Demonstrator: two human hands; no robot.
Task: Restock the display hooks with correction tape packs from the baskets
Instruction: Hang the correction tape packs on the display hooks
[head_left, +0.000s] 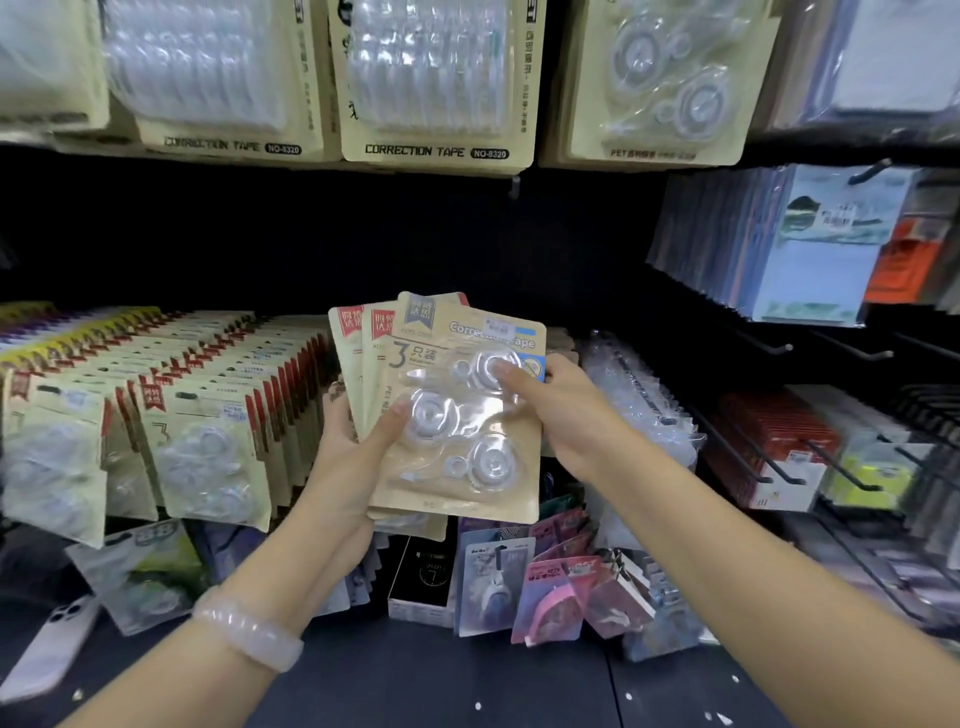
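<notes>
I hold a fanned stack of kraft-card correction tape packs (457, 415) in front of the display. My left hand (353, 452) grips the stack from below and the left, thumb across the front blister. My right hand (561, 415) pinches the front pack's right edge, thumb on the upper clear blister. Two long rows of the same packs (208, 415) hang on hooks at the left. Larger cream correction tape packs (436, 88) hang on the row above. No basket shows in view.
Bare black hooks (769, 467) jut out at the right beside red and yellow packs (779, 441). Notebooks (810, 249) hang at the upper right. Pink and purple carded items (545, 587) and a white phone (47, 649) lie on the dark shelf below.
</notes>
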